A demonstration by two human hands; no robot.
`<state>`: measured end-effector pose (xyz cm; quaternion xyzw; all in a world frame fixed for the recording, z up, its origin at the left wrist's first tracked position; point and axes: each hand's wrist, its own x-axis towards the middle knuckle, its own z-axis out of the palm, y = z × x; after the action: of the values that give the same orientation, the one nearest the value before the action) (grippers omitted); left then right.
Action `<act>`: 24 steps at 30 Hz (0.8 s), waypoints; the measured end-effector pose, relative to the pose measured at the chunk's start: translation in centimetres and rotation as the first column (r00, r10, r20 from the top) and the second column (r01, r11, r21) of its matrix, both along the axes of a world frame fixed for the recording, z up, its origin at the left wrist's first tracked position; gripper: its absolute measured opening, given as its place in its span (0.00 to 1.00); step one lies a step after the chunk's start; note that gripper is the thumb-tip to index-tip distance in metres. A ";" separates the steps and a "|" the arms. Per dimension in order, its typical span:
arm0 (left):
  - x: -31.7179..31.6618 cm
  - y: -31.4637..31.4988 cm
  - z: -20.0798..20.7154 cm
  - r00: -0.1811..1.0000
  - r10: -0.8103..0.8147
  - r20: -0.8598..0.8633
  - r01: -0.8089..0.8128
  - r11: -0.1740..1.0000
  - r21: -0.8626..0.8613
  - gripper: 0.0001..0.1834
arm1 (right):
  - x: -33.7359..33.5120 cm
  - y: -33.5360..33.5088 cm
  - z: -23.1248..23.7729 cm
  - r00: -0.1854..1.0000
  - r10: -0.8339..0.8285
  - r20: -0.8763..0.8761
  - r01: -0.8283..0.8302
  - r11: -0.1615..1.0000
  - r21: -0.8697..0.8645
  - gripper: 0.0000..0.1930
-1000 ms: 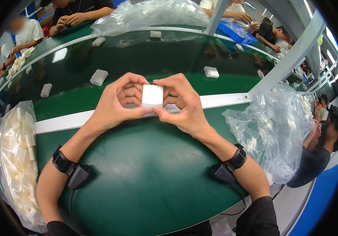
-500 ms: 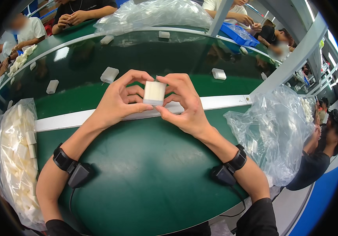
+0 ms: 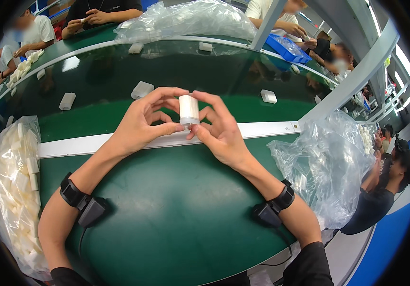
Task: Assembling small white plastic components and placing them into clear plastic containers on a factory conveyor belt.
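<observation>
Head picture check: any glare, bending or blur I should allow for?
Head view: a white glare patch sits on the dark green surface; head view: the far white rail bows; head view: the held white piece looks fairly sharp.

Table (image 3: 176, 190) is giving room btwn arms (image 3: 96, 163); L bag (image 3: 12, 190) & R bag (image 3: 329, 176) are blocking sides, post (image 3: 352, 76) far R.

The held block (image 3: 188, 108) is now turned to show a narrower side. The pieces (image 3: 142, 90) on the belt (image 3: 102, 106) lie farther right.
</observation>
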<state>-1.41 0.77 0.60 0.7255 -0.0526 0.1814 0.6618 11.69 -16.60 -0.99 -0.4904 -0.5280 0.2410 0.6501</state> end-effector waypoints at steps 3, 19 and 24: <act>-0.1 0.2 -0.6 0.998 0.050 0.040 -0.054 0.994 0.098 0.34 | -0.6 -0.2 0.7 0.997 -0.007 0.081 0.025 0.973 -0.230 0.29; 0.0 -0.4 -0.5 0.996 0.083 0.043 -0.086 0.994 0.070 0.32 | 0.5 -0.3 0.1 0.815 -0.211 0.540 0.197 0.977 0.084 0.33; 0.0 -0.5 -0.8 0.998 0.037 0.051 -0.042 0.994 0.104 0.33 | 0.3 -0.4 0.4 0.812 -0.195 0.550 0.190 0.980 0.066 0.33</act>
<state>-1.43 0.23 -0.20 0.7555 -0.0637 0.2091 0.6176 12.02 -17.02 -0.55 -0.5875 -0.6419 0.0200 0.4924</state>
